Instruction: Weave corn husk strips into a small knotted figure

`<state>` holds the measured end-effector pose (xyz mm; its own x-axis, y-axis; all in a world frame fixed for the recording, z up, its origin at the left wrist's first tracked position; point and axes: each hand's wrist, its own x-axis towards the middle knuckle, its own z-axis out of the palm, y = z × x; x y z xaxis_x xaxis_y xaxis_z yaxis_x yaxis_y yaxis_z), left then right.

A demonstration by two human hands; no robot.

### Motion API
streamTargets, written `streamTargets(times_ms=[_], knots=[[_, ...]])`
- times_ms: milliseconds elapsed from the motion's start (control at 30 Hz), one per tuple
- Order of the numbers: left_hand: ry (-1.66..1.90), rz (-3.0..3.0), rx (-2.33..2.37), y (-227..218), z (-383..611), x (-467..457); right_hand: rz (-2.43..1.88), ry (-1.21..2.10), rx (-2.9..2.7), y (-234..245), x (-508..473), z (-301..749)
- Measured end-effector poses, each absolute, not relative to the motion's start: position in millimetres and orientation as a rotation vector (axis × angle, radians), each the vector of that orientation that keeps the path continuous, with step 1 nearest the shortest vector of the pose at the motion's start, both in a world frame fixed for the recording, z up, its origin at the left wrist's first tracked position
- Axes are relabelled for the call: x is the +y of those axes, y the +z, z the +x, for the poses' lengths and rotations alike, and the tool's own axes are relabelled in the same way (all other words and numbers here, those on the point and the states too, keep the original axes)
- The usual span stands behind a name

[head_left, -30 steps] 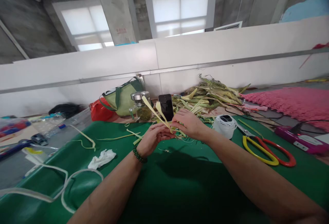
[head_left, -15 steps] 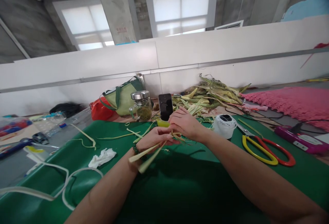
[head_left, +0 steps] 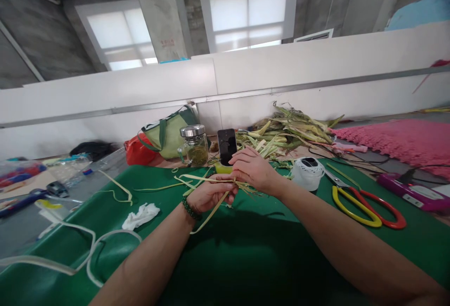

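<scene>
My left hand [head_left: 210, 194], with a green bead bracelet at the wrist, pinches pale corn husk strips [head_left: 213, 213] above the green mat [head_left: 246, 259]. One strip hangs down below the fingers and another sticks out to the left over the hand. Against it, my right hand [head_left: 256, 171] has its fingers closed on the same strips where they meet. Short frayed ends poke out under the right palm. The exact crossing of the strips is partly hidden by the fingers. Just behind the hands a phone [head_left: 227, 144] leans upright on a yellow-green holder [head_left: 222, 168].
Scissors [head_left: 363, 207] and a white thread spool [head_left: 306, 177] lie to the right, near a purple power strip [head_left: 411, 192]. Behind are a husk pile [head_left: 298, 125], a glass jar [head_left: 195, 149] and a green bag [head_left: 170, 132]. Crumpled tissue [head_left: 141, 215] and white tubing [head_left: 94, 250] are left.
One strip that pointed down toward me has swung up and now lies leftward across the left hand. The other still hangs down, more curved. Both hands stay nearly in place.
</scene>
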<state>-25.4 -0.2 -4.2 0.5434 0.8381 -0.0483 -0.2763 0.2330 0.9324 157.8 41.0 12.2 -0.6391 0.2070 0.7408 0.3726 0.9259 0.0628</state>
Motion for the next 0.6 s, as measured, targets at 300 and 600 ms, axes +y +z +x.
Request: streamTargets(times_ms=[300, 600], knots=[[1.024, 1.115, 0.869, -0.5, -17.3, -0.5, -0.449, -0.243, -2.078, 19.2, 32.7, 159.5], [1.133, 1.163, 0.982, -0.8, -15.7, 1.7, -0.693, -0.024, -2.386, 12.3, 39.7, 160.5]])
